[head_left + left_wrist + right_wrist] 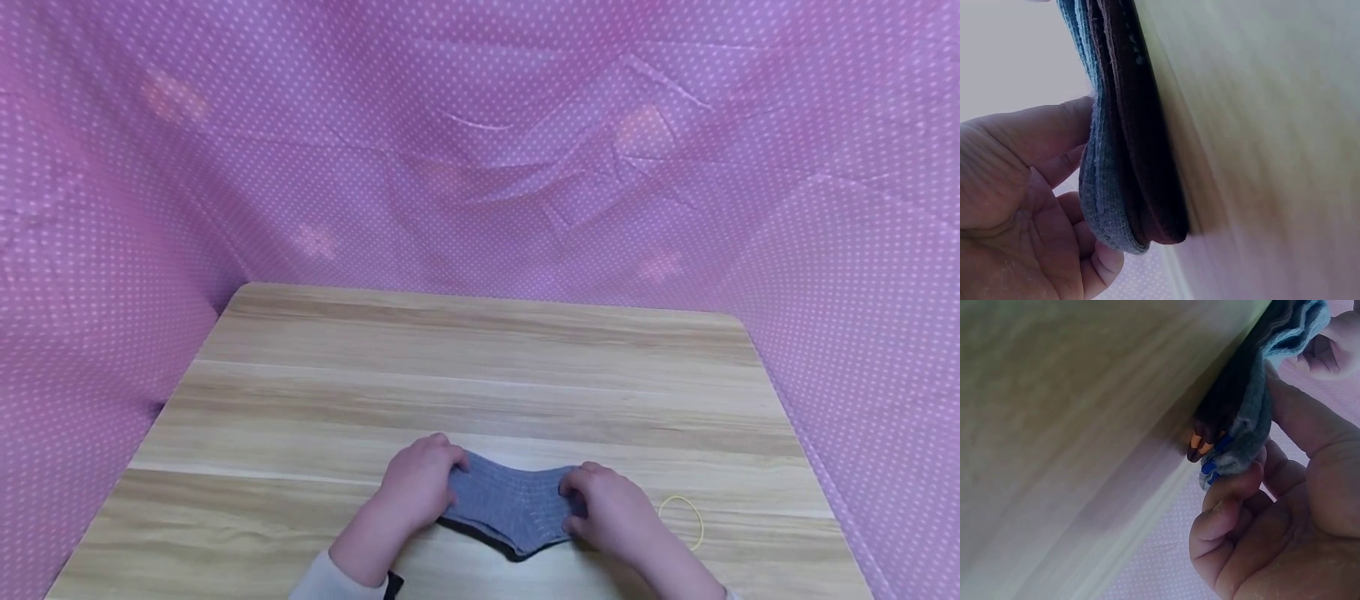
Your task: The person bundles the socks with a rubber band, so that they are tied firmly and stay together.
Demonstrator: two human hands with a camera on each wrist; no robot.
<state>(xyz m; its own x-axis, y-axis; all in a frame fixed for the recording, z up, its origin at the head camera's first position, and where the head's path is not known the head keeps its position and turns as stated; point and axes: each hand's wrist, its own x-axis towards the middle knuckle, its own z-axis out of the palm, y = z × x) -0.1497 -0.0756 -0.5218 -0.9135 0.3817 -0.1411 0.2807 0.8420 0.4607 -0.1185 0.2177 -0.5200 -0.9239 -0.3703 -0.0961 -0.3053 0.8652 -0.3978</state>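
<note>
Two layers of socks lie stacked on the table: grey socks (510, 496) on top, dark socks (1147, 156) underneath. Blue patches show at the grey layer's right end, and orange ones on the dark socks (1210, 425). My left hand (422, 482) grips the left end of the stack, its thumb against the grey side in the left wrist view. At the other end, my right hand (611, 510) holds the socks between thumb and curled fingers. Parts of both hands' fingers are hidden behind the fabric.
A thin yellow loop (681, 522) lies on the wooden table (480, 367) just right of my right hand. Pink dotted cloth (480, 208) hangs around the table's back and sides. Something small and black (393, 585) shows by the left sleeve.
</note>
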